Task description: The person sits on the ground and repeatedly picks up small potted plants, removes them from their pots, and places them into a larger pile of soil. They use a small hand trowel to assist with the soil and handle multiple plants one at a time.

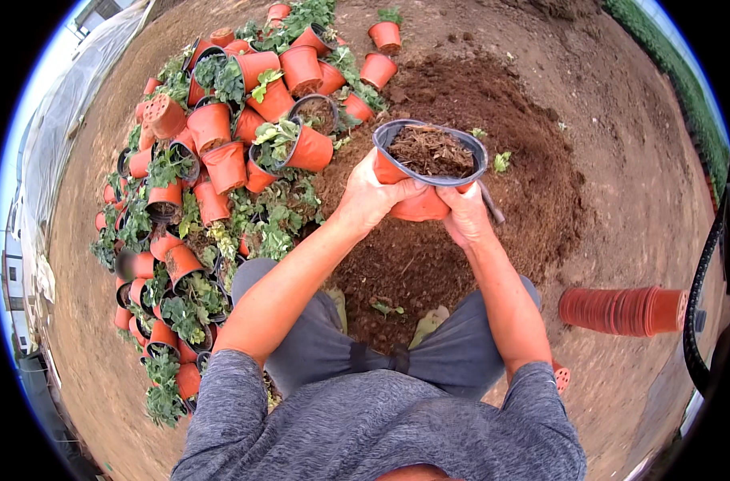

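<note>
Both my hands hold up one orange-red plastic plant pot (419, 208) with a black rim, in front of me. Brown, crumbly soil (431, 150) fills it to near the rim, and no plant shows in it. My left hand (371, 192) grips the pot's left side, its thumb along the front below the rim. At the right front, my right hand (464, 216) closes on the wall, its thumb just under the rim. The pot's far side and some of my fingertips are hidden. Beneath it spreads a mound of dark loose soil (509, 112).
A large heap of tipped orange-red pots (212, 124) with leafy plants lies to my left. On the right, a stack of nested pots (622, 311) rests on its side on the bare ground. A dark stick-like piece (492, 204) shows behind my right hand.
</note>
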The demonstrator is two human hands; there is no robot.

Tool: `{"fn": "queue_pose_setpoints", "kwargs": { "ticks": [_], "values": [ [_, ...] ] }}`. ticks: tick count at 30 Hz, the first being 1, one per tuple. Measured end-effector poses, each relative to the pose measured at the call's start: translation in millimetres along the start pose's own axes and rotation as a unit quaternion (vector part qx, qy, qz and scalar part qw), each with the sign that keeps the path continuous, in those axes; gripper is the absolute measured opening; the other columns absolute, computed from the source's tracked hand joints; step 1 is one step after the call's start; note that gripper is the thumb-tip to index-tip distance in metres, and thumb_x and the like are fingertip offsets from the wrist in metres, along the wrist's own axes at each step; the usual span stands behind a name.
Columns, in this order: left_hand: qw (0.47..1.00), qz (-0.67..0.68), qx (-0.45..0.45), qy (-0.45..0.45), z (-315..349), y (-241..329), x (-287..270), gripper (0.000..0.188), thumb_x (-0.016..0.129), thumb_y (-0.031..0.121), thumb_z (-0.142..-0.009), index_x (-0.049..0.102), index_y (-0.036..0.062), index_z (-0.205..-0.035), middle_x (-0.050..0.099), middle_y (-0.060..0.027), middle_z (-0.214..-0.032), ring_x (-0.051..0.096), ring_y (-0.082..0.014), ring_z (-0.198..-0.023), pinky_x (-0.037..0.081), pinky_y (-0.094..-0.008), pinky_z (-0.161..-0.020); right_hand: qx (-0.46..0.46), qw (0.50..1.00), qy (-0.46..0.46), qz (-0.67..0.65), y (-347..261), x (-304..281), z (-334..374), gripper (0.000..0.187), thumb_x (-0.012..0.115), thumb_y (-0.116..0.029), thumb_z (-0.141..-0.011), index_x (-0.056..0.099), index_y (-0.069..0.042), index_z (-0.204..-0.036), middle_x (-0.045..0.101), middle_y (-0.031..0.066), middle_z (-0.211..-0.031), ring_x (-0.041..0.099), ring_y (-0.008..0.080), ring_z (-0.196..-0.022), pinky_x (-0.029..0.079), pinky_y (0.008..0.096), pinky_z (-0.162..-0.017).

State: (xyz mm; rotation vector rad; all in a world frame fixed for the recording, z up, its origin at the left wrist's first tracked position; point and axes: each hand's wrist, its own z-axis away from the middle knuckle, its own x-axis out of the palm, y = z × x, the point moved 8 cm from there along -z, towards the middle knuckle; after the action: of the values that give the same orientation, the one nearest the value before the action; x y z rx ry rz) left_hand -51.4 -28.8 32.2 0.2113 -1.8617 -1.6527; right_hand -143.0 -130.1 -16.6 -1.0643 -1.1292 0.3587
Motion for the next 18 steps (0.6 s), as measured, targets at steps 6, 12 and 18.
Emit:
{"fn": "queue_pose_setpoints", "kwargs": {
  "ticks": [6, 12, 18],
  "values": [
    [0.997, 0.013, 0.078, 0.017, 0.5, 21.9, 2.8, 0.065, 0.080, 0.012, -0.076, 0.047, 0.0020, -0.131, 0.056, -0.0085, -0.127, 0.055, -0.0178, -0.113, 0.043, -0.0353, -0.101, 0.080, 0.961, -0.104, -0.244, 4.4, 35.6, 7.0, 0.086, 0.051, -0.068, -0.084, 0.031, -0.012, -0.146, 0.040, 0.0115, -0.146, 0.042, 0.0295, -0.132, 0.037, 0.0496, -0.107],
    [0.916, -0.381, 0.127, -0.007, -0.6, 15.7, -13.3, 0.059, 0.072, 0.004, -0.076, 0.049, 0.0005, -0.129, 0.057, -0.0174, -0.123, 0.054, -0.0291, -0.119, 0.043, -0.0380, -0.100, 0.057, 0.955, 0.047, -0.287, -0.9, 1.6, -2.9, 0.071, 0.029, -0.065, -0.095, 0.041, -0.013, -0.141, 0.043, 0.0120, -0.143, 0.043, 0.0326, -0.130, 0.036, 0.0528, -0.108],
    [0.979, -0.204, -0.027, -0.004, -0.9, -12.9, -36.9, 0.044, 0.055, 0.001, -0.087, 0.047, -0.0019, -0.130, 0.058, -0.0123, -0.122, 0.057, -0.0200, -0.111, 0.048, -0.0350, -0.094, 0.032, 0.975, 0.118, -0.187, -7.4, -34.2, -8.7, 0.047, 0.039, -0.043, -0.100, 0.046, -0.015, -0.137, 0.052, 0.0082, -0.136, 0.050, 0.0273, -0.125, 0.041, 0.0492, -0.105]
  ]
}}
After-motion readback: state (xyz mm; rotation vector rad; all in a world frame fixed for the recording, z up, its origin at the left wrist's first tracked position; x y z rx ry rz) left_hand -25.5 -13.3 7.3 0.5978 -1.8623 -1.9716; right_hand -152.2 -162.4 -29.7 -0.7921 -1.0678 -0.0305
